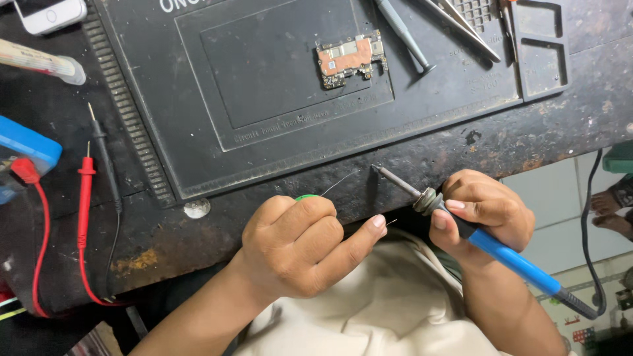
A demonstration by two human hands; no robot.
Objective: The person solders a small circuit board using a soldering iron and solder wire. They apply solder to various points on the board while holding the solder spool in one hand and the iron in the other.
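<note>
My right hand (484, 214) grips a blue-handled soldering iron (508, 256), its dark metal tip (392, 178) pointing up-left over the worn table edge. My left hand (300, 244) is closed around a small green spool (306, 197), with a thin solder wire (339, 182) sticking out toward the iron's tip. The wire end and the tip are close but apart. A small phone circuit board (351, 59) lies on the black work mat (277, 132) farther away.
Red and black multimeter probes (86, 198) lie at the left beside a blue meter (26, 148). A screwdriver (403, 33) and tweezers (461, 26) rest on the mat's top right. A white phone (49, 13) lies at top left. The iron's cord (590, 217) hangs right.
</note>
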